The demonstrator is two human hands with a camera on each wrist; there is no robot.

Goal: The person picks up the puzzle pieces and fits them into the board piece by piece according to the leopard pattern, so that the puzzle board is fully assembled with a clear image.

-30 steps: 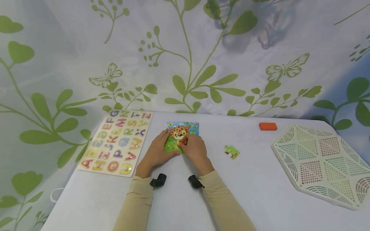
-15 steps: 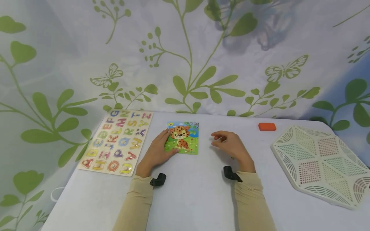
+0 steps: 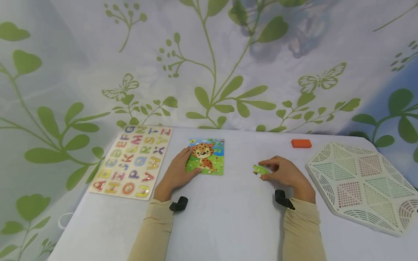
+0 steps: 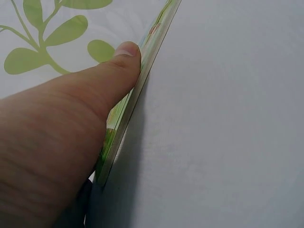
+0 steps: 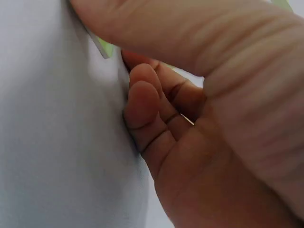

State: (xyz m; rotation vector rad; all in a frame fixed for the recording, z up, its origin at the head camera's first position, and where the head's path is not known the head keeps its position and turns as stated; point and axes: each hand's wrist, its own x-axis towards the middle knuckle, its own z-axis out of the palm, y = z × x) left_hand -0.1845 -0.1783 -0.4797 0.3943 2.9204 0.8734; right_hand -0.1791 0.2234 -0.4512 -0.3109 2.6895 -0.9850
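Observation:
A small jigsaw puzzle board [image 3: 213,168] with a spotted leopard cub on green grass under blue sky lies flat on the table. My left hand [image 3: 177,170] rests along its left side, thumb [image 4: 121,64] laid over the near edge in the left wrist view. To the right, my right hand [image 3: 282,172] pinches a green jigsaw piece [image 3: 261,169] between thumb and forefinger, low at the tabletop. Whether the piece still touches the cloth I cannot tell. In the right wrist view only a green corner [image 5: 105,46] of the piece shows; the other fingers are curled.
A wooden alphabet board [image 3: 130,163] with coloured letters lies left of the left hand. An orange block [image 3: 301,143] sits at the back right. A white perforated hexagonal board [image 3: 362,185] lies at far right. Behind stands a leaf-patterned cloth [image 3: 228,65].
My right hand has left the puzzle board, moved right, and taken hold of the loose piece lying there. The left hand has stayed in place on the board.

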